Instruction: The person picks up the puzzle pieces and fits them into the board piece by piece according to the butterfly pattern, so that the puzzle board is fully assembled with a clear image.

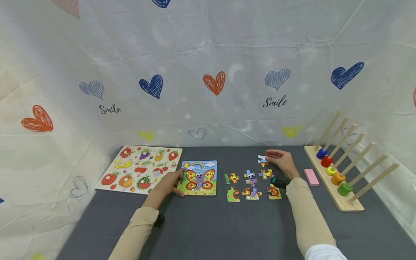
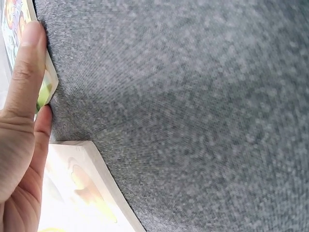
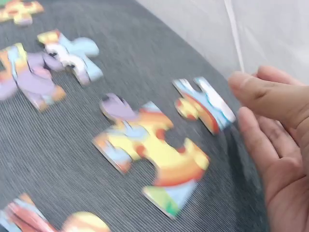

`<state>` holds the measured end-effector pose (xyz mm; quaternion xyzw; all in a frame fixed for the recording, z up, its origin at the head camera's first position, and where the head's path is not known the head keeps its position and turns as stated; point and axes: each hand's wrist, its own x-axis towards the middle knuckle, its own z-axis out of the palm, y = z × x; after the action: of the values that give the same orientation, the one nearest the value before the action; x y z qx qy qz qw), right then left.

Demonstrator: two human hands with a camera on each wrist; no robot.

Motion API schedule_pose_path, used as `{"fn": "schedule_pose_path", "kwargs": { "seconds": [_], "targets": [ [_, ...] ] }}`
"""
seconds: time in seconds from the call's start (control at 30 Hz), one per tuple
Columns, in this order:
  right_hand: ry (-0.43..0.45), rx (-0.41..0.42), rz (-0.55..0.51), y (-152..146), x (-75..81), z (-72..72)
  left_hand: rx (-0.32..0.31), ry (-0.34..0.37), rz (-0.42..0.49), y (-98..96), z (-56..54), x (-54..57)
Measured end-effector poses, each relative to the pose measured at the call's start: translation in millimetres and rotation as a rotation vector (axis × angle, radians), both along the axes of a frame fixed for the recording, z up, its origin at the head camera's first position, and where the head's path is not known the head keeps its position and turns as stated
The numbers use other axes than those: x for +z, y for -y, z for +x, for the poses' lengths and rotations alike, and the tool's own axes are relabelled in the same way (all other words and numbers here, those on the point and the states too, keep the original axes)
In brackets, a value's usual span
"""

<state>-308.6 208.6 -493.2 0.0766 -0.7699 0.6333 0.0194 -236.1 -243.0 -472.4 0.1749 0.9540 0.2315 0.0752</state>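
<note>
I have the right hand [image 1: 282, 162] narrow: thumb and fingertips stand slightly apart at the end of the cloud piece [image 1: 261, 159], right of the frame's centre, not wrapped round it. To handle it well, I'd pinch it by the edges, flat, clear of the yellow-and-orange piece [image 3: 159, 154] just below. Near the frame's centre, the left hand [image 1: 167, 185] has its thumb and fingers at the butterfly board [image 1: 203, 178]; I can't tell whether it grips or merely touches. The cloud piece looks pale blue and white, with an orange-red band and a yellow knob. More pieces lie lower left on the dark counter [image 1: 221, 227].
</note>
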Motion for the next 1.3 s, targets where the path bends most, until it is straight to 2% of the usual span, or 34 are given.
{"fn": "schedule_pose_path", "kwargs": {
  "seconds": [0.2, 0.37, 0.63, 0.83, 1.0, 1.3],
  "targets": [
    [0.078, 0.083, 0.146, -17.0, -1.7, -1.7, -0.006, -0.016, 0.005, 1.7, 0.7, -0.2],
    [0.120, 0.105, 0.234, -21.3, -5.2, -7.1, -0.014, -0.014, 0.021, 1.7, 0.2, -3.3],
    [0.081, 0.100, 0.344, -20.8, -6.7, -15.4, 0.006, -0.014, 0.006, 1.9, -0.8, -3.6],
    [0.106, 0.118, 0.278, -19.3, -1.5, -15.3, 0.013, -0.014, -0.015, 2.0, -2.1, -5.7],
    [0.133, 0.177, 0.187, -14.9, 5.2, -15.1, 0.037, -0.002, -0.035, 2.0, -2.5, -5.5],
    [0.141, 0.291, 0.059, 11.6, 7.5, -7.5, 0.023, -0.009, -0.042, 0.0, -1.8, -4.4]
  ]
}}
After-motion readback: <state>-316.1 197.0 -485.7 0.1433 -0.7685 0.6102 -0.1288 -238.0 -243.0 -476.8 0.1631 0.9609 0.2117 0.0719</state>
